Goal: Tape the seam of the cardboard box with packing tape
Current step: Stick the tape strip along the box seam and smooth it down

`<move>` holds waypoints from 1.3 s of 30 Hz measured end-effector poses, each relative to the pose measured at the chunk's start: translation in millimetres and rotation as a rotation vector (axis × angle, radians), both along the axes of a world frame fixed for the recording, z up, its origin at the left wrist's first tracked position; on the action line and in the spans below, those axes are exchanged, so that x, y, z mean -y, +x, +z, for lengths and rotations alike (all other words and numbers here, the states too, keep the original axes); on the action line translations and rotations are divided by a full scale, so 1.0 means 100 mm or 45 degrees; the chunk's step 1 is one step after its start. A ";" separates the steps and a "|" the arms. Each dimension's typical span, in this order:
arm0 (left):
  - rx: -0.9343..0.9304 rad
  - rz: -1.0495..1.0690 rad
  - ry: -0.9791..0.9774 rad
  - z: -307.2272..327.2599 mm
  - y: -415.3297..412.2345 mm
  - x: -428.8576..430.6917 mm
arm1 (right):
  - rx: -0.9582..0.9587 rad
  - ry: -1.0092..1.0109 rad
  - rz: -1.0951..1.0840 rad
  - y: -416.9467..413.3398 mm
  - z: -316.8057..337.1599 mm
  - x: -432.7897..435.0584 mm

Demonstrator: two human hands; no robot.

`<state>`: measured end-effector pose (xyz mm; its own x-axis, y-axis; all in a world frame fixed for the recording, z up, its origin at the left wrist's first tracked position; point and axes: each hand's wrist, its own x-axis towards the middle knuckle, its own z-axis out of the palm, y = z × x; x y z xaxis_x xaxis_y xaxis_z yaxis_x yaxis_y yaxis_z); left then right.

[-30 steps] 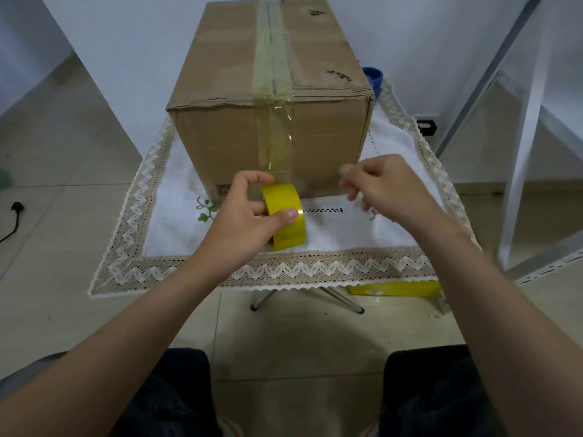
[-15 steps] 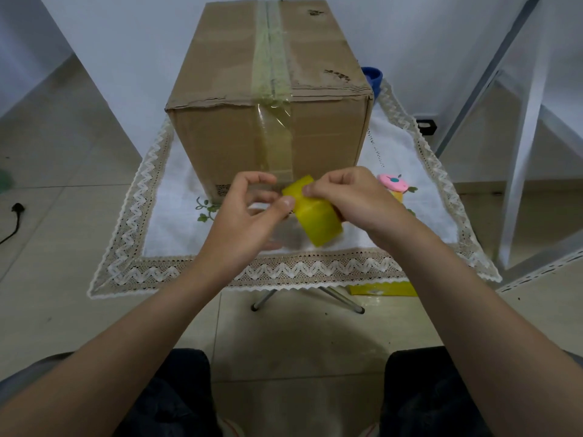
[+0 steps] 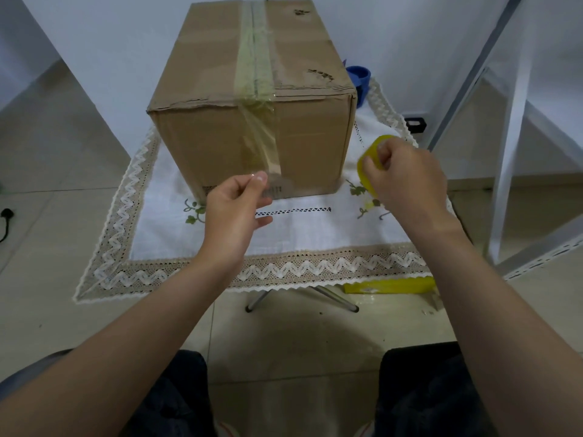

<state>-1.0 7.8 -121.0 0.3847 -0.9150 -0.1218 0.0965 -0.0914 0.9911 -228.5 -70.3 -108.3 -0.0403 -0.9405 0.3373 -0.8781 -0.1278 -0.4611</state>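
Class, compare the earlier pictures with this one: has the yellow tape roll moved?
Yes. The tape roll, in the right hand, has gone rightward, from before the cardboard box's taped seam to beyond its right corner.

Roll (image 3: pixel 369 167) mostly hidden behind right hand (image 3: pixel 407 181). Blue object (image 3: pixel 358 77) half hidden behind box (image 3: pixel 220 89). Pulled tape strip near-invisible.

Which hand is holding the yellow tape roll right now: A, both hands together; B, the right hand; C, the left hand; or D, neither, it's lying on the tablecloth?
B: the right hand grips the yellow tape roll beside the cardboard box, while the left hand pinches only the clear tape's free end.
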 end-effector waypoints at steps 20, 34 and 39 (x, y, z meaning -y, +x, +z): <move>-0.371 0.037 -0.062 0.00 -0.13 0.04 | -0.184 0.037 -0.064 -0.06 -0.33 0.62; -0.516 0.028 0.012 -0.02 -0.08 0.14 | 0.366 -0.417 0.100 0.40 0.06 0.26; -0.602 -0.008 -0.008 0.01 -0.08 0.15 | 0.381 -0.537 0.246 0.58 0.23 0.04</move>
<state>-9.1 -6.7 -120.0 0.2830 -0.9183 -0.2767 0.5368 -0.0875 0.8392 -170.5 -73.8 -85.5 -0.0323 -0.7264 0.6865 -0.6590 -0.5010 -0.5611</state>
